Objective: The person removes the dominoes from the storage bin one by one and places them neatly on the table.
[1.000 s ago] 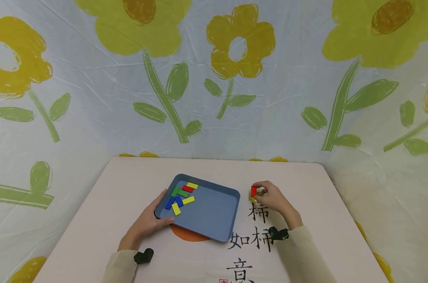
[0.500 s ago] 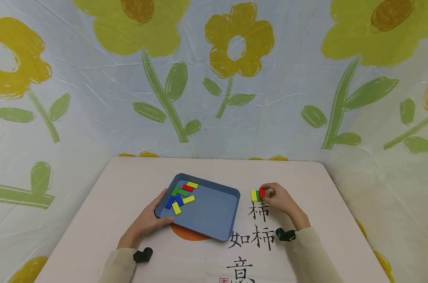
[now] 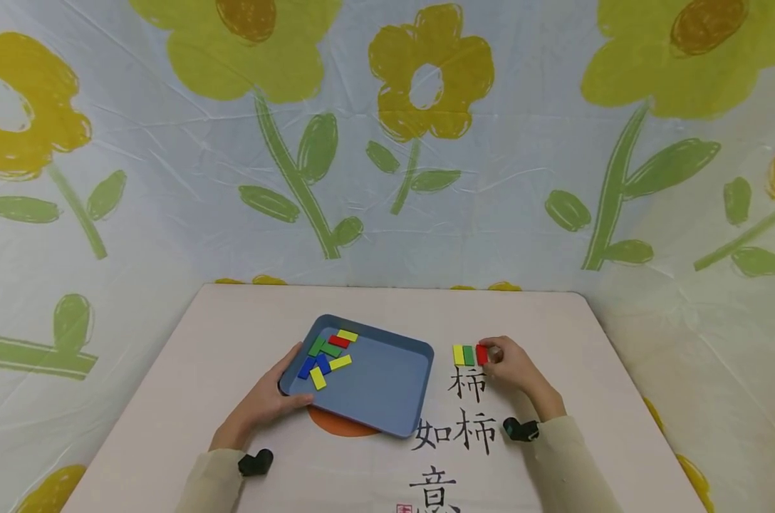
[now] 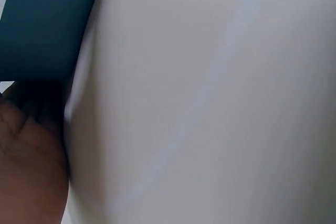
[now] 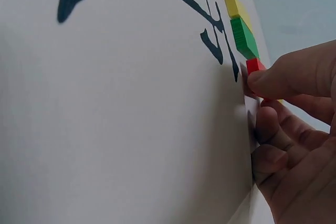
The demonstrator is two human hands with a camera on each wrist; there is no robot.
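Note:
My right hand (image 3: 512, 367) pinches a red block (image 3: 481, 355) between thumb and fingers, low at the table. Left of it, a yellow block (image 3: 458, 355) and a green block (image 3: 468, 355) lie side by side; a small gap parts the green one from the red. In the right wrist view the thumb covers part of the red block (image 5: 253, 65). A blue-grey tray (image 3: 387, 420) stands on the table, its left corner gripped by my left hand (image 3: 262, 402), thumb along the front rim. Several yellow, red, green and blue blocks (image 3: 324, 362) lie in the tray's left part.
The pale table (image 3: 528, 313) carries black printed characters (image 3: 467, 431) in front of the row of blocks. An orange printed shape (image 3: 339, 424) shows partly under the tray. A flowered cloth (image 3: 490, 214) hangs behind the table's far edge.
My right hand has carried the red block rightward, from above the yellow block, past the green one, and down to the table. The left hand and tray stay in place.

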